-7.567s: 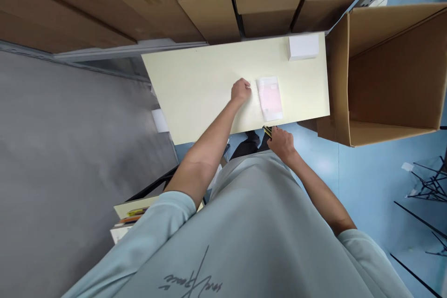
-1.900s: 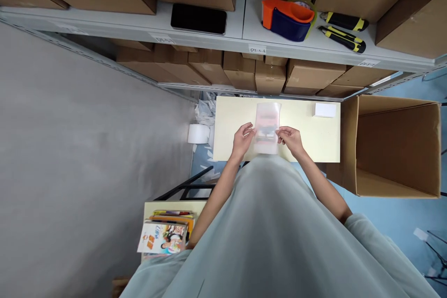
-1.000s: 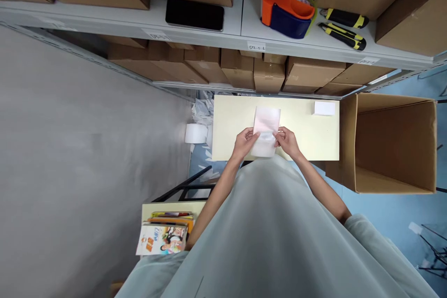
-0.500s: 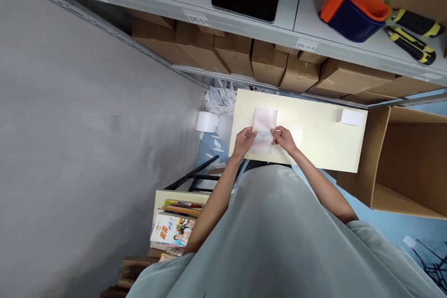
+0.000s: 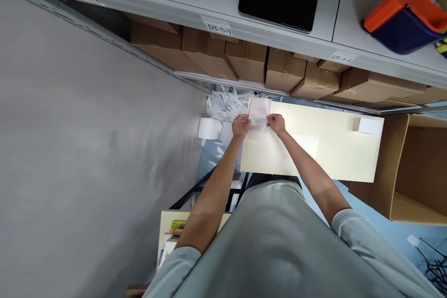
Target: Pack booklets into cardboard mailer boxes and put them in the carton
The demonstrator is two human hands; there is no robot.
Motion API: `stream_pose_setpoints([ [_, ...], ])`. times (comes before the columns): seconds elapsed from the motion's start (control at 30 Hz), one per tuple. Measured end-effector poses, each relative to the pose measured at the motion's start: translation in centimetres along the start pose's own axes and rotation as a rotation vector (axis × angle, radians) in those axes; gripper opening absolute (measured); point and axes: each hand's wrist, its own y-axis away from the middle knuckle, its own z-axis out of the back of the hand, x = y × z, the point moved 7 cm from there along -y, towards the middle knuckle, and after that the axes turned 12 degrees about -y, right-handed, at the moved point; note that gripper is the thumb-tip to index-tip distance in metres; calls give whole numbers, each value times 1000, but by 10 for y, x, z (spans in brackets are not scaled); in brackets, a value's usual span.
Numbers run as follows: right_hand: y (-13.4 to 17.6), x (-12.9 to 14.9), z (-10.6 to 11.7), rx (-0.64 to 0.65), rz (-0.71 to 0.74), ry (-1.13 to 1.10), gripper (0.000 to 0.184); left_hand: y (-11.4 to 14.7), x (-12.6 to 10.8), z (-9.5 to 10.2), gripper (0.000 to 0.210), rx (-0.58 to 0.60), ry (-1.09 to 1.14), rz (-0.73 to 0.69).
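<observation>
Between my two hands is a thin, translucent, pinkish-white sheet (image 5: 259, 108), which could be a flat plastic bag; I cannot tell. It is held over the far left corner of a cream tabletop (image 5: 335, 158). My left hand (image 5: 240, 125) pinches its left edge with closed fingers. On the opposite edge, my right hand (image 5: 276, 123) also grips it between thumb and fingers. The upper part of the sheet reaches the table's back edge, and its lower part hangs toward me. A pale white paper (image 5: 309, 145) lies on the table right of my hands.
At the table's right end sits a small white block (image 5: 368, 125), beside an open cardboard box (image 5: 387, 172). A shelf (image 5: 279, 39) with a black phone (image 5: 277, 3) and a tape dispenser (image 5: 405, 21) spans the top. White scraps (image 5: 225, 102) and a white roll (image 5: 209, 128) lie left.
Both hands have moved the sheet away from me and to the left, toward the table's far left corner. My grip on its two edges stays. The camera view has shifted somewhat.
</observation>
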Motion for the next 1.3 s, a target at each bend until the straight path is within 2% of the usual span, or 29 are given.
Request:
stream_pose_setpoints([
  [0.17, -10, -1, -7, -74, -60, 69, 18, -5, 8, -11, 28, 7, -118, 6],
  [0.33, -10, 5, -6, -92, -47, 198, 16, -3, 5, -13, 30, 9, -223, -35],
  [0.5, -2, 9, 6, -141, -11, 209, 7, 5, -4, -9, 33, 5, -184, -55],
  [0.63, 22, 0, 24, -105, 14, 115, 10, 27, -5, 7, 34, -13, -7, -91],
  [0.77, 66, -21, 47, -15, 88, -79, 9, 78, -1, 24, 31, -24, 133, -131],
  [0.93, 124, -44, 77, 111, 127, -240, 27, 165, -1, 29, 22, 10, 241, -134],
  [1.07, 163, -34, 99, 167, 185, -319, 40, 224, -12, 24, 30, 4, 303, -150],
  [1.2, 207, -11, 112, 284, 276, -325, 45, 277, -34, 28, 36, -111, 331, -155],
  [1.3, 241, -2, 114, 400, 328, -310, 46, 324, -52, 37, 35, -211, 342, -168],
])
